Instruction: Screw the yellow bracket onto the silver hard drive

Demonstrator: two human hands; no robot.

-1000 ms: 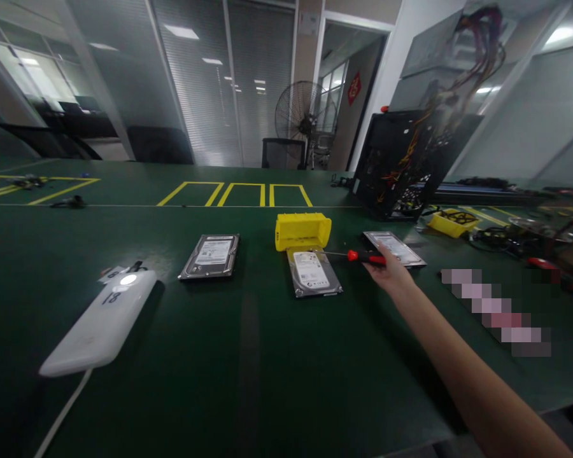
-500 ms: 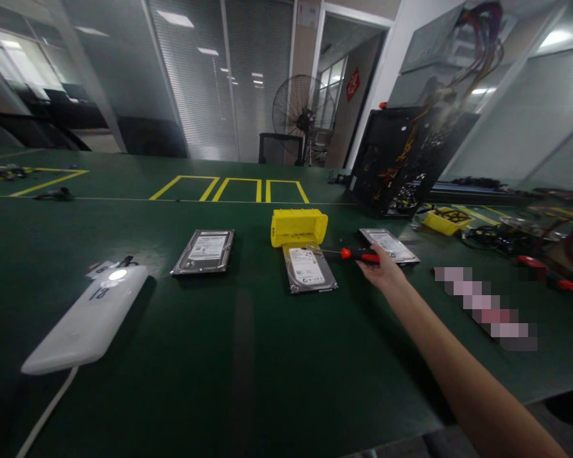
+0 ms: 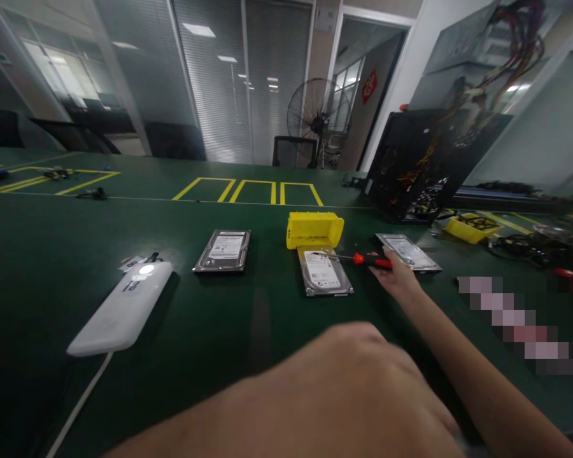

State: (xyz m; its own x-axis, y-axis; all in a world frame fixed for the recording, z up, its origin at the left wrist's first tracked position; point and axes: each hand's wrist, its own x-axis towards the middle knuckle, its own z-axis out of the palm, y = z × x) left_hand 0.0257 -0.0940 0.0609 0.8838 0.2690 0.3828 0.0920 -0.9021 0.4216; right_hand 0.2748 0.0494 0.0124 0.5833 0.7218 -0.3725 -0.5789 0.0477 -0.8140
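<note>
My right hand (image 3: 395, 278) is closed around the black and red handle of a screwdriver (image 3: 375, 261). Its thin shaft points left, over the upper part of a hard drive (image 3: 322, 270) with a white label. Behind that drive, a yellow bin (image 3: 315, 230) lies on its side with its mouth facing me. A second hard drive (image 3: 407, 252) lies just beyond my right hand, and a third hard drive (image 3: 223, 251) is off to the left. Large and blurred in the near foreground is my left hand (image 3: 367, 369), knuckles up; its fingers are hidden.
On the left of the green table (image 3: 210, 318) lies a white device (image 3: 124, 308) with a cable. An opened black computer case (image 3: 403, 165) stands at the back right, near another yellow bin (image 3: 472, 228) and cables. A pixelated flat item (image 3: 516, 318) is at right.
My left hand has come into view at the bottom, reaching toward the right. My right hand still holds the screwdriver over the middle drive. The whole view has shifted a little.
</note>
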